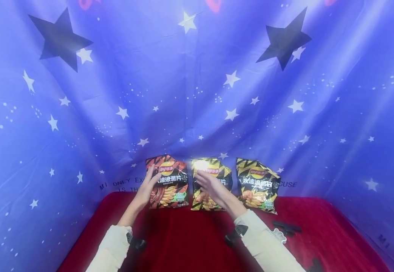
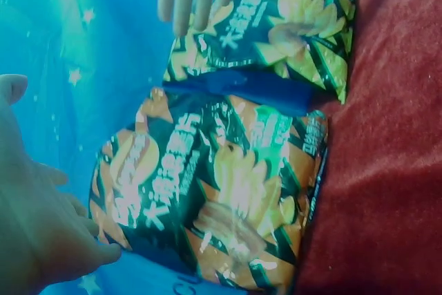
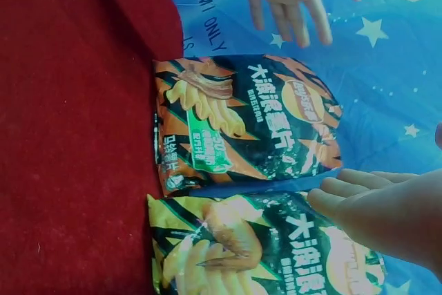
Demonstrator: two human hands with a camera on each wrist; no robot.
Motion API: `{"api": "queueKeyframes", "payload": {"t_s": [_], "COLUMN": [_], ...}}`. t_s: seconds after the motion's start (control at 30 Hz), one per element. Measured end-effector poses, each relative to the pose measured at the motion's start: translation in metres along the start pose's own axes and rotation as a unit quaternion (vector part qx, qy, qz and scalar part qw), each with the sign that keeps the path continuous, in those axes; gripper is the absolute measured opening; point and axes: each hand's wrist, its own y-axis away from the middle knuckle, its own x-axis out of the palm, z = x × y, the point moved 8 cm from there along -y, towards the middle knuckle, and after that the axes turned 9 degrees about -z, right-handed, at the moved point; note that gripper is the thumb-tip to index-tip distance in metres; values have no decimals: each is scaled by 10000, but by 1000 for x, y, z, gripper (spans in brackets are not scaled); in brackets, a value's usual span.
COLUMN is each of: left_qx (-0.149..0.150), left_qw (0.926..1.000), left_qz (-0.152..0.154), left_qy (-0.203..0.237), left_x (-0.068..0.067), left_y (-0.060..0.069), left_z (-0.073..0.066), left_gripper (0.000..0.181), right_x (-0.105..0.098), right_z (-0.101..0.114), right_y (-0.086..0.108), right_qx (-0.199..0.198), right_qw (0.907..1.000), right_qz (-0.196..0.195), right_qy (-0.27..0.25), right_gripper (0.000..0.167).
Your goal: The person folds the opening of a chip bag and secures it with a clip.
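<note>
Left hand (image 1: 146, 190) and right hand (image 1: 214, 189), unclenched, flank a glossy red-black chip bag (image 1: 170, 186).

Curtained booth: starry cloth (image 1: 169, 87), red tabletop (image 1: 186, 238)

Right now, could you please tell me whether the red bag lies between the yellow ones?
No, the head view shows the red bag leftmost, with one yellow bag in the middle and another yellow bag rightmost.

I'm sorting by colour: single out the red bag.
The leftmost bag, by the left hand: it is red and black; the middle bag and right bag are yellow and black.
</note>
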Motion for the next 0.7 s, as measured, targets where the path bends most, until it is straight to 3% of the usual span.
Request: {"api": "queueKeyframes", "payload": {"t_s": [0.1,0.23,0.4,0.7], "left_qx": [-353,-585,-832,-1163], "left_qw": [9982,9936,9902,9805], "left_qz": [17,-81,-208,-111], "left_qy": [485,960,1099,1578], "left_x": [-5,-12,-18,-16], "left_y": [-1,-3,-5,-7], "left_z": [11,21,34,52], "left_gripper": [74,74,75,77], "right_x": [0,3,13,31], "right_z": [-6,-14,-23,-33], "right_y": [-8,-17,-22,-23], "right_qx": [206,529,810,1049], "right_qw": [9991,9959,9918,9873], "right_qz": [-144,-203,-33,256], "right_qy": [-346,-704,-985,-1166], "right_gripper": [66,70,72,82]}}
